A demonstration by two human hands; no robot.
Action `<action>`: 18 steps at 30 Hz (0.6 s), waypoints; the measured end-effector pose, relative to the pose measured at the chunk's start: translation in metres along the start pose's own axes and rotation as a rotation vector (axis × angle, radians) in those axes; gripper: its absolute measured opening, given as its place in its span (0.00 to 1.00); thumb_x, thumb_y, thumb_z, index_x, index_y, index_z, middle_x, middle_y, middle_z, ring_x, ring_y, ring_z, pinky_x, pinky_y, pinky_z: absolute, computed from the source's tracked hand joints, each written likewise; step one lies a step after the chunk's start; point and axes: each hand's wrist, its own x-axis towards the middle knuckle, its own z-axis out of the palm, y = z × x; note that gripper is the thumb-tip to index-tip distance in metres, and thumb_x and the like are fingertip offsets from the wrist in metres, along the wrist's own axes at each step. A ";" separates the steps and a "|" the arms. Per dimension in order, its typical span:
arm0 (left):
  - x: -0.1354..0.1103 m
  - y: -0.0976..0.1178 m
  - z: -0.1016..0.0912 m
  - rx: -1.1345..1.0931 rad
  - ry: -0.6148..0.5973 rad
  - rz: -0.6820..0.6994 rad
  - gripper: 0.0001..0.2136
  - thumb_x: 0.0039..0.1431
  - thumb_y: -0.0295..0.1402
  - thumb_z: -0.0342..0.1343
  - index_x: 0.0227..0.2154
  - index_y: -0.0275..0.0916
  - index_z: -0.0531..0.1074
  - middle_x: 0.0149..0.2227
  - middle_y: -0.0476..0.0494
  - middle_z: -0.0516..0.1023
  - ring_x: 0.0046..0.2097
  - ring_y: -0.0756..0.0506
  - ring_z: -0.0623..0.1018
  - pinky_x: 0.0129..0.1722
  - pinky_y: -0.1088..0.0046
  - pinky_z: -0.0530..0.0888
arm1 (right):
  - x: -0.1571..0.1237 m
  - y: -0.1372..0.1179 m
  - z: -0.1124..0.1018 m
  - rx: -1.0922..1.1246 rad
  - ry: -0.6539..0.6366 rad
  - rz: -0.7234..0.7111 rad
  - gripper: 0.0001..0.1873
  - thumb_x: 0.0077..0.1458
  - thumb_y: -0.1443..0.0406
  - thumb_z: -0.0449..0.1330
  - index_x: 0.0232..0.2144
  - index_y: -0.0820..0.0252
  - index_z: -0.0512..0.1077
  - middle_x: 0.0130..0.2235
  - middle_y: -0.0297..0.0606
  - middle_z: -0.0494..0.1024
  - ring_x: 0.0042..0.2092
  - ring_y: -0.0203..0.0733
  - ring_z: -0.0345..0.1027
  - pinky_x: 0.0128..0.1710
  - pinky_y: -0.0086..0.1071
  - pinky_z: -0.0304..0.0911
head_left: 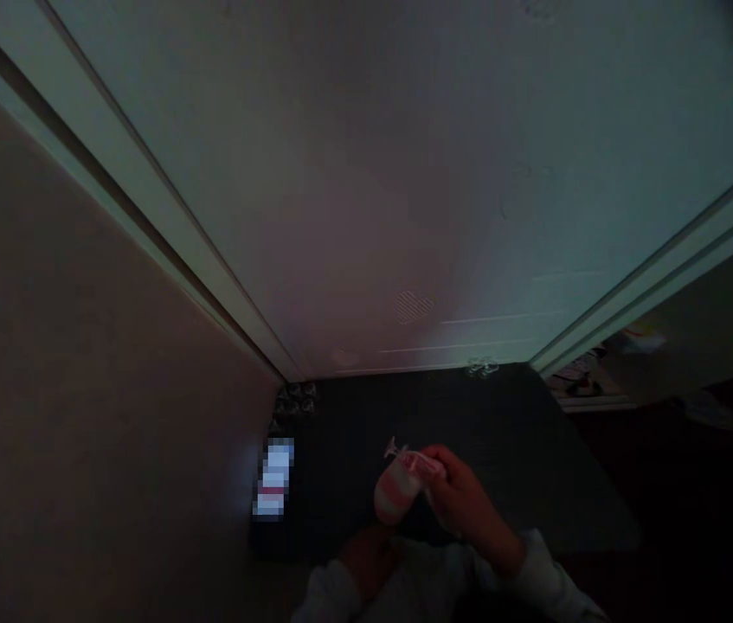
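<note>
My right hand (463, 506) is closed on the top end of a small, rounded, pink-and-white striped piece (395, 493). Pink loops or ties stick out at its upper edge, beside my thumb and fingers. The light is too dim to tell what exactly this piece is. Just below its lower end is my left hand (369, 556), close to it or touching it. The fingers of that hand are lost in shadow. Both hands are over the near part of a dark tabletop (353, 433).
A bright, pixelated screen-like rectangle (273, 478) is by the left wall (112, 346). Several small dark round objects (296, 400) sit in the back left corner. Clear small items (483, 367) lie at the rear edge, against a pale panel (366, 216) bearing a heart shape (413, 306).
</note>
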 end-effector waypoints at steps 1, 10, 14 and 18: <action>0.003 -0.004 -0.002 0.048 -0.008 -0.004 0.10 0.59 0.35 0.53 0.42 0.37 0.70 0.44 0.44 0.73 0.43 0.43 0.74 0.41 0.62 0.72 | -0.001 0.002 0.000 0.009 0.007 0.020 0.15 0.52 0.54 0.56 0.28 0.61 0.70 0.25 0.35 0.72 0.26 0.37 0.63 0.25 0.28 0.58; -0.013 0.052 -0.053 0.027 0.195 0.119 0.15 0.54 0.45 0.51 0.34 0.38 0.73 0.32 0.47 0.77 0.37 0.44 0.74 0.39 0.71 0.68 | -0.001 -0.023 -0.005 -0.108 -0.087 0.062 0.15 0.52 0.54 0.56 0.28 0.60 0.72 0.27 0.35 0.73 0.29 0.39 0.65 0.28 0.28 0.60; -0.031 0.122 -0.040 -0.277 0.028 0.218 0.16 0.44 0.45 0.62 0.33 0.40 0.76 0.29 0.47 0.78 0.32 0.46 0.74 0.33 0.72 0.69 | 0.000 -0.053 -0.008 -0.120 -0.101 -0.090 0.11 0.52 0.58 0.56 0.29 0.60 0.71 0.26 0.33 0.72 0.27 0.37 0.63 0.25 0.27 0.58; -0.038 0.169 -0.018 -0.585 0.015 0.296 0.12 0.40 0.39 0.66 0.28 0.41 0.76 0.29 0.48 0.78 0.30 0.48 0.74 0.31 0.75 0.70 | -0.004 -0.085 -0.012 -0.148 -0.053 -0.274 0.07 0.52 0.61 0.56 0.30 0.59 0.70 0.26 0.33 0.72 0.25 0.36 0.63 0.23 0.26 0.58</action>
